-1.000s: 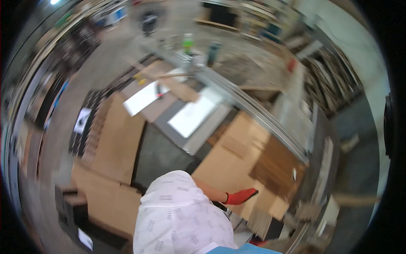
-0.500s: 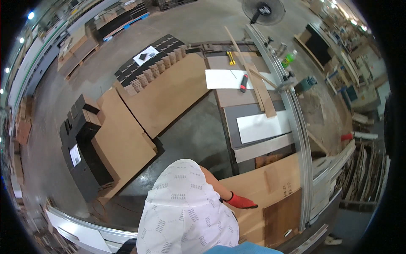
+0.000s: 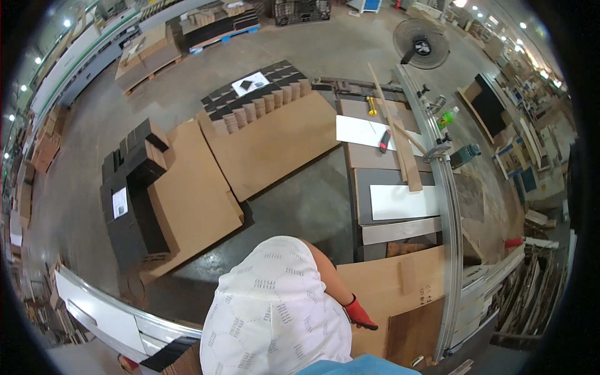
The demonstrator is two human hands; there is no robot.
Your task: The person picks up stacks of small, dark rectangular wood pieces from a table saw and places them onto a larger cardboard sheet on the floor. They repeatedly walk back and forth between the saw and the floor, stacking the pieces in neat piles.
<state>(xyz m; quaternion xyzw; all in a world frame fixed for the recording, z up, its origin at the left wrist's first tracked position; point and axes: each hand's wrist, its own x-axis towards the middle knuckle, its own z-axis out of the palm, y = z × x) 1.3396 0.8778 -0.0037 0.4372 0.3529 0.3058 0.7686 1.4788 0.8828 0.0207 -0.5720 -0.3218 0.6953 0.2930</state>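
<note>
My right hand (image 3: 360, 314), in a red glove with dark fingertips, reaches out past white patterned fabric (image 3: 275, 306) that hides most of the arm. Its fingers point right and downward, stretched out with nothing visible in them. Below the hand is a brown cardboard sheet (image 3: 369, 278) beside a darker brown board (image 3: 403, 331); whether the fingertips touch is unclear. My left hand is not seen. A small red patch (image 3: 128, 364) at the lower left is too indistinct to name.
A metal rail (image 3: 451, 250) runs along the bench's right side. White panels (image 3: 403, 202), wood strips (image 3: 409, 169) and a red-black tool (image 3: 384, 142) lie there. Dark stacked boards (image 3: 131, 215) stand on cardboard to the left. A fan (image 3: 422, 45) is far right.
The view has shifted, so the surroundings appear lower and mostly further right. My right hand has moved slightly nearer, its fingers now angled more downward. A dark stack's edge shows more at the lower left.
</note>
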